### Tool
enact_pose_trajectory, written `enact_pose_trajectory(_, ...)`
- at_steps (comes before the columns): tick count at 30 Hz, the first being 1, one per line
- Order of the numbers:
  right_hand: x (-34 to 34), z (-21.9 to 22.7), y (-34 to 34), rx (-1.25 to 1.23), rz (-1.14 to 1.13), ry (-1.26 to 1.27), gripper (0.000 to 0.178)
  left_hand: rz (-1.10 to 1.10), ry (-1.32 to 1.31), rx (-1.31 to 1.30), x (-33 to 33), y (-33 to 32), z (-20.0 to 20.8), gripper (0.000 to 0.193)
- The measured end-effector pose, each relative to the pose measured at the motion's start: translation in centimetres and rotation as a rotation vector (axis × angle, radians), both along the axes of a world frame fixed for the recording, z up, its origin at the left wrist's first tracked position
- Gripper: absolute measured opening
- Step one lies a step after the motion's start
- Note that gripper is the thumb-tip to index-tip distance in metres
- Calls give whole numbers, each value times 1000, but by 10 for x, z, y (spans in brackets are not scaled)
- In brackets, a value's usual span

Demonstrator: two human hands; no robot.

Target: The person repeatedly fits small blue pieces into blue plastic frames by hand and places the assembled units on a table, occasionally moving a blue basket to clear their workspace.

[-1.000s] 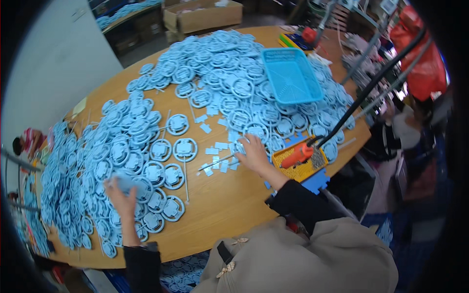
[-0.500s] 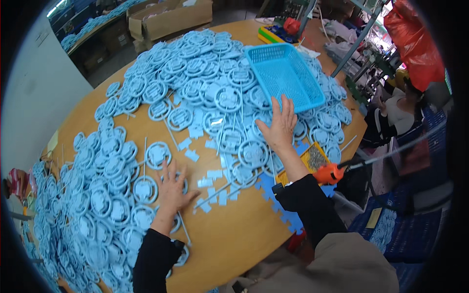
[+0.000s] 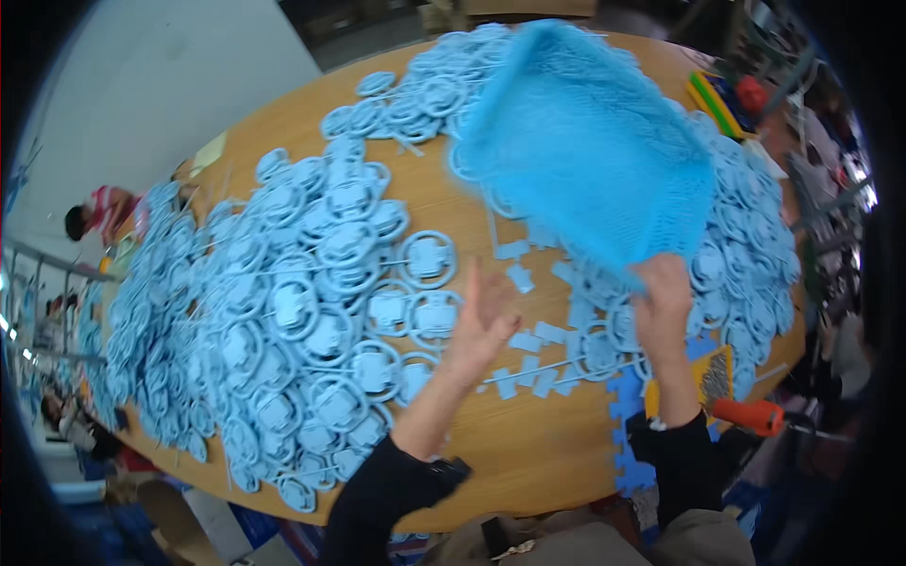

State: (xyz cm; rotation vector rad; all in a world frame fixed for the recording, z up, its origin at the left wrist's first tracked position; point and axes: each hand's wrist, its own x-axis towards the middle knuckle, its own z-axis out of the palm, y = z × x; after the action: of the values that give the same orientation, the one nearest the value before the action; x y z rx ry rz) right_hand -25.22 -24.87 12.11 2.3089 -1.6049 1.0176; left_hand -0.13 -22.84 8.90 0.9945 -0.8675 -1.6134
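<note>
Yellow tray [image 3: 699, 372]: stands near the person on the right of the worktop [image 3: 528, 453], partly behind the right forearm; small grey pieces [image 3: 719, 375] lie in it, too small to tell their kind.
Blue basket [image 3: 595, 151]: beyond the yellow tray and to its left, blurred and at a slant, its perforated inside in view; whether its far end touches the heap cannot be told.
Right hand [image 3: 663, 292]: just beyond the yellow tray, grasping the near corner of the blue basket.
Left hand [image 3: 481, 325]: well to the left of the yellow tray, released, thumb and fingers apart, slightly blurred; cannot tell whether it touches the worktop.
Light-blue ring pieces [image 3: 321, 321]: a broad heap far left of the yellow tray; more are piled beyond it, partly behind the basket.
Flat light-blue tabs [image 3: 543, 335]: scattered left of the yellow tray.
Blue mat [image 3: 628, 429]: by the yellow tray's left side, with a toothed edge.
Orange tool [image 3: 748, 415]: just right of the yellow tray.
Yellow-and-green box [image 3: 710, 106]: far beyond the yellow tray, with dark contents, unclear.
</note>
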Motion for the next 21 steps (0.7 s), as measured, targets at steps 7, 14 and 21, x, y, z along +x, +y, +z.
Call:
enact_pose_trajectory(7,163,5,11,106,625,-33,54,763,193,72,135,39,11,43)
enact_pose_trajectory(14,-12,-43,-119,181,-322,41,68,1057,26,109,300,98,59,78)
enact_pose_trajectory(21,-97,-85,-130,487,-680,165,72,1121,116,475,330,125,48,84)
